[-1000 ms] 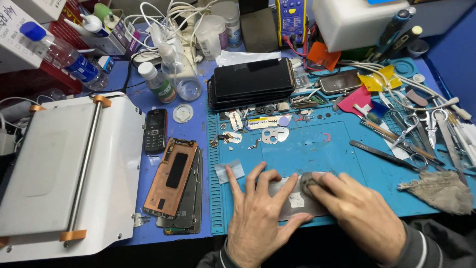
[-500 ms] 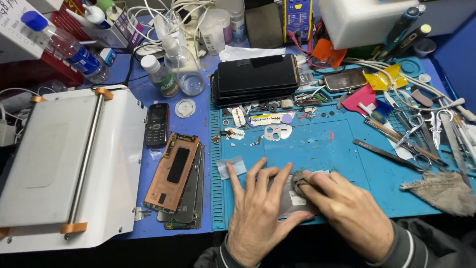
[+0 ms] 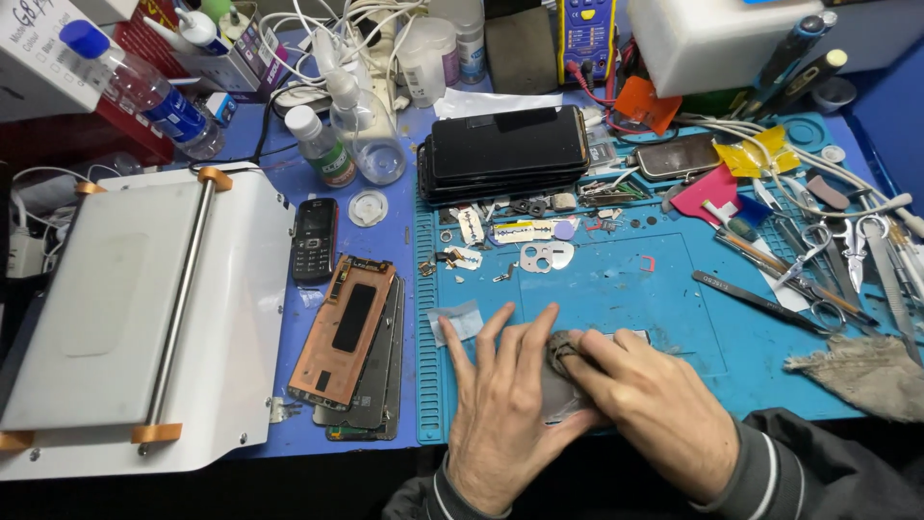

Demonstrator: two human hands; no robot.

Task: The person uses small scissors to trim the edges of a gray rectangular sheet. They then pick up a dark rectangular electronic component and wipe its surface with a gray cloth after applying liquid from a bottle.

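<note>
My left hand (image 3: 500, 400) lies flat with fingers spread on a grey phone panel (image 3: 556, 393) on the blue work mat (image 3: 616, 289), pinning it down. My right hand (image 3: 647, 400) presses a small dark cloth wad (image 3: 561, 348) onto the panel with its fingertips. Most of the panel is hidden under both hands. A small white wipe (image 3: 456, 321) lies on the mat just left of my left hand.
Left of the mat lie a stack of phone back panels (image 3: 351, 345), a small keypad phone (image 3: 314, 239) and a white flat machine (image 3: 135, 308). Stacked black phones (image 3: 505, 149) sit behind; tweezers and scissors (image 3: 818, 270) and a dirty rag (image 3: 857, 371) lie right. Bottles (image 3: 318, 144) stand at the back.
The right hand with the cloth wad has shifted slightly left across the panel. The left hand stays spread on it.
</note>
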